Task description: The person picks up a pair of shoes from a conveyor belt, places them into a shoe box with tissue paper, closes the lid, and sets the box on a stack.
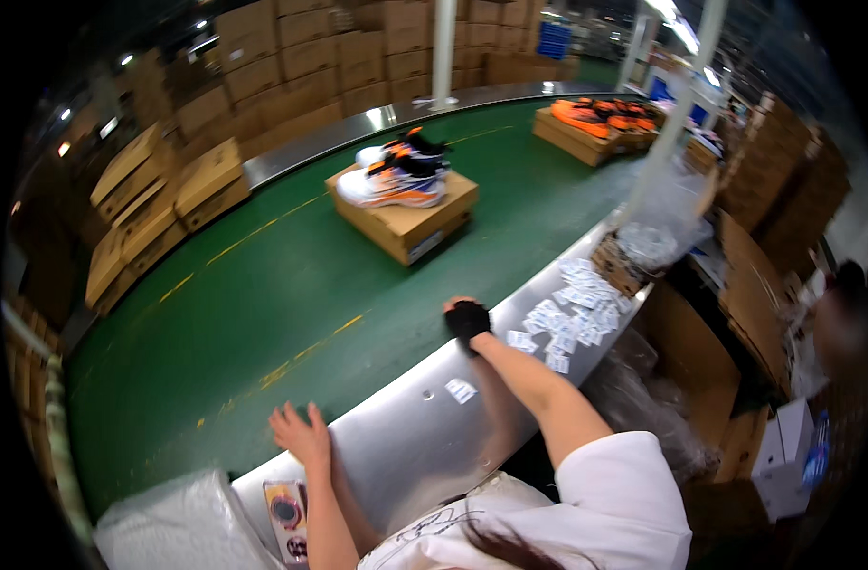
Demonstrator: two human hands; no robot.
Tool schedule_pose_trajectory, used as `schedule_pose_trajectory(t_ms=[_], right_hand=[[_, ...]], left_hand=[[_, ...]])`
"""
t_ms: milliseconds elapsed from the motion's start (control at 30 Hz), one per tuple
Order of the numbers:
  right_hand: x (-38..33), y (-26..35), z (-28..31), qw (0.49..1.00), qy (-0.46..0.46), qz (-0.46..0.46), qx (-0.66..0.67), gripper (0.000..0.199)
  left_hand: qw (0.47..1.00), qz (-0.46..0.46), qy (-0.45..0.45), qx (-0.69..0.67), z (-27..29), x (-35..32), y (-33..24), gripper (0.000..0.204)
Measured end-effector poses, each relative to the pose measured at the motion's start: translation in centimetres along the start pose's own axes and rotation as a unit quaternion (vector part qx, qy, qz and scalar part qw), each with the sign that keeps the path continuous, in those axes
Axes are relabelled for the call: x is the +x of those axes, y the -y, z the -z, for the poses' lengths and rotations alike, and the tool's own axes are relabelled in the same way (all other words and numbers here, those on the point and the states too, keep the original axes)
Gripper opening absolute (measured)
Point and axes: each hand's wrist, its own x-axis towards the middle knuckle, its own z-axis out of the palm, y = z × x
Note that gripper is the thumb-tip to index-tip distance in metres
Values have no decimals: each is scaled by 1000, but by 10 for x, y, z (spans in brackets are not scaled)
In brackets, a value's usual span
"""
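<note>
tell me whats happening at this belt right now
A person stands at a green conveyor belt. Their left hand rests open on the belt's metal edge, and their right hand, in a black glove, rests further along the same edge beside a scatter of small white packets. Neither hand holds anything. Out on the belt, a cardboard box carries a pair of white, orange and black sneakers, out of reach.

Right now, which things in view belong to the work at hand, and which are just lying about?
In hand: left hand and gloved right hand on the metal ledge; white labels; shoes on a box.

Lying about: stacked cartons; plastic bags; far shoe box.
</note>
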Motion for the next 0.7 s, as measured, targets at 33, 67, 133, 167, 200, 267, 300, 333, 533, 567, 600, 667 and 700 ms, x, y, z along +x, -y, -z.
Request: schedule_pose_trajectory(t_ms=[33,67,133,167,200,267,300,333,533,567,600,667,700], right_hand=[[1,-7,-1,999,2,-11,39,30],[4,4,12,996,50,-49,62,35],[24,-3,13,969,-12,-58,240,39],[42,-2,6,959,-59,-68,268,41],[55,23,14,951,-82,-65,292,43],[108,20,4,876,-40,-166,451,44],[123,42,4,836,-19,-215,504,42],[132,62,12,792,-1,-264,551,40],[135,81,-7,640,88,-280,710,31],[116,95,-11,635,96,-299,706,30],[83,127,3,622,116,-311,709,28],[28,149,28,578,211,-289,734,23],[11,128,18,534,325,-212,752,18]], left_hand=[[1000,-9,-8,6,-2,0,1,48],[1000,-15,-17,14,-5,0,4,48],[1000,-18,-16,8,-7,1,-2,48],[1000,0,3,2,-5,1,-5,49],[1000,8,2,9,-2,2,-1,49],[1000,5,10,0,-4,3,-10,50],[1000,9,10,1,0,3,-4,51],[1000,14,6,2,2,3,-2,51],[1000,19,14,-19,2,1,-11,53],[999,24,16,-20,4,4,-10,53],[999,35,23,-17,7,3,-5,53],[999,35,24,-27,11,2,-6,53],[999,23,17,-42,7,4,-13,52]])
